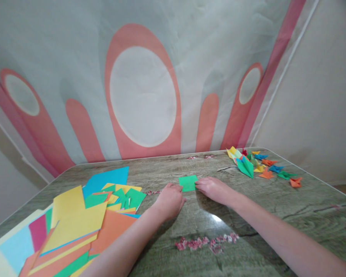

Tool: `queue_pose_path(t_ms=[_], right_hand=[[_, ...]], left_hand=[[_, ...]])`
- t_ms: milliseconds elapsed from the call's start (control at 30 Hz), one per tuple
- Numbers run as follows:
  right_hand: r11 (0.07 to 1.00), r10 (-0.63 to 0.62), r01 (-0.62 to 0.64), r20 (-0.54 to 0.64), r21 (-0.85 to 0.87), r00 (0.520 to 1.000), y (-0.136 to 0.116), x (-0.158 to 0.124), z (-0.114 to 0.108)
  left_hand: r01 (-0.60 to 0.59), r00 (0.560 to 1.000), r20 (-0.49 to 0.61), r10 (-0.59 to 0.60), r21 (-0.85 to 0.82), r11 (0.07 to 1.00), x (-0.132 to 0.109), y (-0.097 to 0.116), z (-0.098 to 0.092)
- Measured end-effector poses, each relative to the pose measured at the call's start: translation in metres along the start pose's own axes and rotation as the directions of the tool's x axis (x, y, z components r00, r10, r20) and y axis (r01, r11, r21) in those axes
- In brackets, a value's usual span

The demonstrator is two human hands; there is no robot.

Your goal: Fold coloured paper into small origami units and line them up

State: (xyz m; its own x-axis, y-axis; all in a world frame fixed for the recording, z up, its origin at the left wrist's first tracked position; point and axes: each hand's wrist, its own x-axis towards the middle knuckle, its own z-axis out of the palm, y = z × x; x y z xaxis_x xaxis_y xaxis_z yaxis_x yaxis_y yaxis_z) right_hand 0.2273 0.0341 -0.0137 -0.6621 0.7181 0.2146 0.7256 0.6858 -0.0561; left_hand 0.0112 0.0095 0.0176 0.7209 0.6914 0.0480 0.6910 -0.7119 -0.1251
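A small green sheet of paper lies on the table between my two hands. My left hand is closed, its curled fingers at the sheet's left edge. On the opposite side, my right hand has its fingers pressed together on the right edge. The fingertips of both hands are partly hidden, and the sheet looks flat against the wood-patterned surface.
Loose coloured paper is heaped on the left, with green scraps on it. Several folded paper figures and a green paper plane sit at the far right. A printed cloth hangs behind the table.
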Motion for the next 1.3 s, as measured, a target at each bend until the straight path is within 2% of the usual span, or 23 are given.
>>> queue_pose_path(t_ms=[100, 300, 567, 667, 800, 967, 1167, 1300], right_hand=[[0.994, -0.064, 0.063, -0.003, -0.086, 0.998, 0.001, -0.002, 0.003], [0.968, -0.103, 0.090, -0.042, -0.235, 0.994, -0.006, -0.005, 0.004], [0.959, -0.212, 0.175, -0.154, -0.222, 0.965, -0.013, -0.002, 0.001], [0.956, -0.248, 0.208, -0.194, -0.206, 0.949, -0.022, -0.001, 0.001], [0.971, -0.240, 0.229, -0.236, -0.071, 0.942, -0.029, -0.003, 0.004], [0.979, -0.077, 0.117, -0.231, 0.167, 0.970, -0.023, -0.005, 0.008], [0.914, -0.022, 0.108, -0.219, 0.392, 0.976, -0.016, -0.003, 0.008], [0.857, 0.059, 0.049, -0.193, 0.513, 0.979, -0.015, -0.001, 0.009]], left_hand=[[-0.013, 1.000, -0.014, 0.012, -0.023, 1.000, 0.002, -0.004, 0.005], [0.009, 0.997, -0.082, -0.015, -0.079, 0.997, 0.003, -0.011, 0.012], [-0.023, 0.983, -0.185, 0.004, -0.100, 0.995, 0.003, -0.008, 0.013], [-0.012, 0.984, -0.177, -0.003, -0.085, 0.996, 0.003, -0.004, 0.013], [-0.008, 0.992, -0.123, 0.001, -0.061, 0.998, 0.003, -0.003, 0.014], [0.006, 0.997, -0.076, -0.012, -0.075, 0.997, 0.003, -0.004, 0.015], [0.002, 1.000, -0.001, -0.002, -0.134, 0.991, 0.002, -0.005, 0.010], [-0.038, 0.999, 0.030, 0.044, -0.167, 0.985, -0.002, -0.009, 0.002]])
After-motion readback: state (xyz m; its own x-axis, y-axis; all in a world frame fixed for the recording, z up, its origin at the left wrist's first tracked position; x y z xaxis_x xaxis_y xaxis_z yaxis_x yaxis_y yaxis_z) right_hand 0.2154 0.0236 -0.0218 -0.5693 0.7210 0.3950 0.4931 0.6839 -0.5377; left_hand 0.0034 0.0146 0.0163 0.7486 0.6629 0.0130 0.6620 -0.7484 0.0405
